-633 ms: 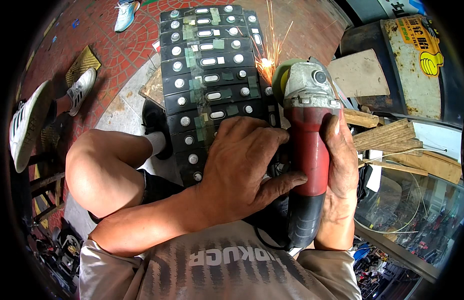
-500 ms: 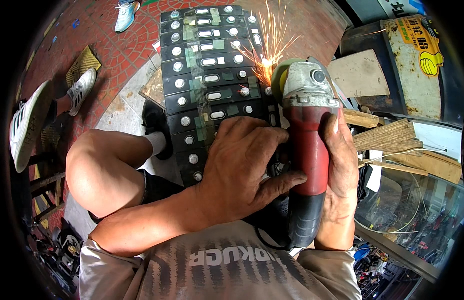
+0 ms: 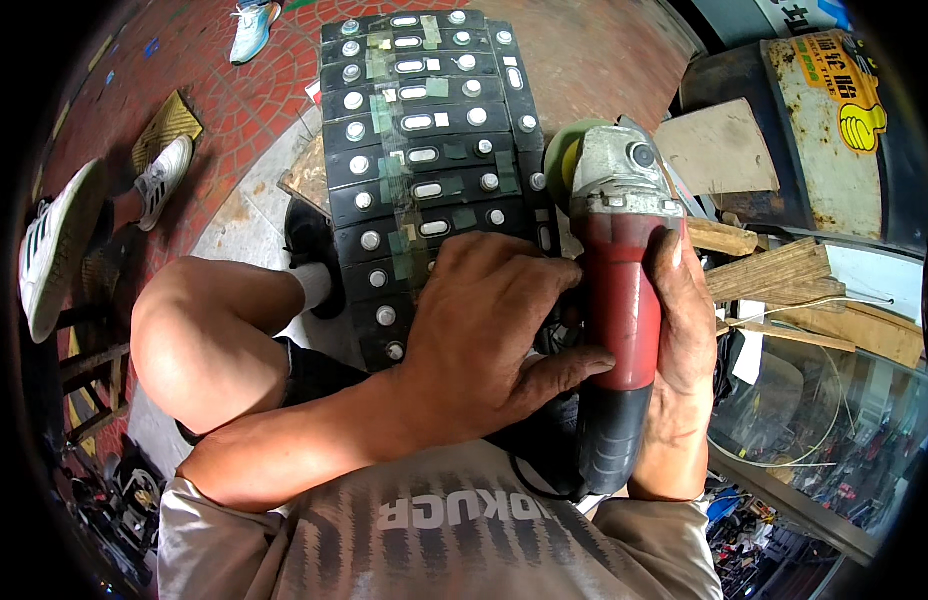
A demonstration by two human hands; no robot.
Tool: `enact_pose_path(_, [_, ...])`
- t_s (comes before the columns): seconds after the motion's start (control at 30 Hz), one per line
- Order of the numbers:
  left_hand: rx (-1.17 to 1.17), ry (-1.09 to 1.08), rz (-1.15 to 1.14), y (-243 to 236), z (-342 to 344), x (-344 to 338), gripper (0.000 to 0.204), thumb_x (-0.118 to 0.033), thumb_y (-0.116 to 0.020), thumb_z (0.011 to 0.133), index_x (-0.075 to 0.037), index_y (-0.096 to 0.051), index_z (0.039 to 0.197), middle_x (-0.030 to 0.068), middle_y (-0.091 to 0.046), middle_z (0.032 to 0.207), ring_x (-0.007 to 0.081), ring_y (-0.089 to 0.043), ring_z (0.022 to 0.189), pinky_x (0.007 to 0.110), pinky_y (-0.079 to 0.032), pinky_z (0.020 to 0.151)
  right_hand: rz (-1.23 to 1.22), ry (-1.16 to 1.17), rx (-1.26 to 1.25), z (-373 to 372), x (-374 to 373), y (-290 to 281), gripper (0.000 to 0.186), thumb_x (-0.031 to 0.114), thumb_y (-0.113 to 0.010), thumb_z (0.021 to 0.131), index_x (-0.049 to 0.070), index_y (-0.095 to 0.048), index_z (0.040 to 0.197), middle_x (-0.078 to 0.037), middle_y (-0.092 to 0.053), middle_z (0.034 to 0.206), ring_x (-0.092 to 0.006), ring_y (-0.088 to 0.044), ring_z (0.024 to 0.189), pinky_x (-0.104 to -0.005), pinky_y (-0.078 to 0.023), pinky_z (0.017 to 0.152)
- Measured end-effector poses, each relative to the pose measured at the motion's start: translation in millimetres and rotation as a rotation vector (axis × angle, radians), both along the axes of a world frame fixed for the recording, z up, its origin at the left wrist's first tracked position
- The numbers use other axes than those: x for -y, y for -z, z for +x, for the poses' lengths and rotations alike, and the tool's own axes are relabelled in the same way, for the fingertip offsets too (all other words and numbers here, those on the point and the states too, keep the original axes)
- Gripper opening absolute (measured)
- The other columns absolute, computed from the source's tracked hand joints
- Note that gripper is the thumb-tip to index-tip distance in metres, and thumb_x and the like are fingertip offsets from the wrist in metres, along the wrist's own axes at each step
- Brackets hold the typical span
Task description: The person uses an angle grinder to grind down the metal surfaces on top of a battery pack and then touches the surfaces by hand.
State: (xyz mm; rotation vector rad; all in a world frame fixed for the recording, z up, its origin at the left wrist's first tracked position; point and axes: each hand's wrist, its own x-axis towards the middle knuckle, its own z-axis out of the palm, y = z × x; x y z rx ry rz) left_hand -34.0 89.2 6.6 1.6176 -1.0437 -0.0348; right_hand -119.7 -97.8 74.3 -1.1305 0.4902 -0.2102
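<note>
My right hand (image 3: 689, 325) is wrapped round the red and black body of an angle grinder (image 3: 624, 290), thumb along its upper side. My left hand (image 3: 499, 335) reaches across from the left, its thumb pressed on the grinder's red body and its fingers bent against the side; part of that grip is hidden. The grinder's disc (image 3: 567, 160) stands beside the right edge of a black battery pack (image 3: 389, 215), and no sparks show. Rows of round silver terminals (image 3: 360, 165) and a strip of clear tape (image 3: 399, 180) run along the pack.
To the right lie wooden offcuts (image 3: 774, 275), a beige board (image 3: 719, 150) and a glass-topped case (image 3: 834, 410). A rusty panel with a yellow sticker (image 3: 819, 130) stands behind them. Another person's shoes (image 3: 64, 250) are at the left, near a yellow pedal-like plate (image 3: 166, 130).
The spray of orange sparks at the disc has stopped. The grinder head has shifted slightly right, away from the pack's edge; both hands keep their hold.
</note>
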Motion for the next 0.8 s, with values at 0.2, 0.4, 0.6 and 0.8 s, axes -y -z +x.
enact_pose_path(0.2, [-0.009,-0.007,-0.012,2.2,-1.1,-1.2,0.069,-0.051,-0.100,0.095,-0.004,-0.073,0.138,0.0182,-0.078,0.128,0.0406,-0.072,0.117,0.055,-0.052,0.108,-0.081,-0.032,-0.003,4.7,-2.2,-1.1,0.093,0.038,-0.079,0.120,0.004,-0.031,0.191,-0.020,-0.065,0.172,-0.0304,-0.071,0.151,-0.0445,-0.058,0.127])
enact_pose_path(0.4, [-0.004,0.009,-0.009,-0.8,-3.7,-3.0,0.072,-0.050,-0.100,0.095,-0.004,-0.072,0.143,0.0175,-0.078,0.132,0.0407,-0.072,0.120,0.058,-0.051,0.111,0.019,-0.042,0.050,-6.9,12.6,9.8,0.092,0.042,-0.078,0.120,0.005,-0.032,0.191,-0.023,-0.068,0.166,-0.0315,-0.077,0.137,-0.0430,-0.067,0.111])
enact_pose_path(0.6, [0.058,0.080,0.090,-6.0,-10.0,-3.6,0.089,-0.054,-0.097,0.096,-0.002,-0.068,0.162,0.0130,-0.080,0.135,0.0384,-0.073,0.125,0.066,-0.047,0.119,0.158,-0.049,0.034,-24.8,29.2,19.6,0.081,0.055,-0.067,0.122,0.005,-0.040,0.180,-0.028,-0.075,0.150,-0.0350,-0.087,0.101,-0.0441,-0.078,0.077])
enact_pose_path(0.8, [0.094,0.083,0.150,-8.0,-11.1,-5.4,0.091,-0.055,-0.096,0.096,0.000,-0.068,0.162,0.0140,-0.081,0.141,0.0384,-0.074,0.128,0.067,-0.045,0.123,0.239,-0.058,0.033,-26.3,32.4,25.8,0.083,0.054,-0.071,0.121,0.009,-0.039,0.183,-0.025,-0.072,0.156,-0.0339,-0.084,0.118,-0.0444,-0.076,0.088])
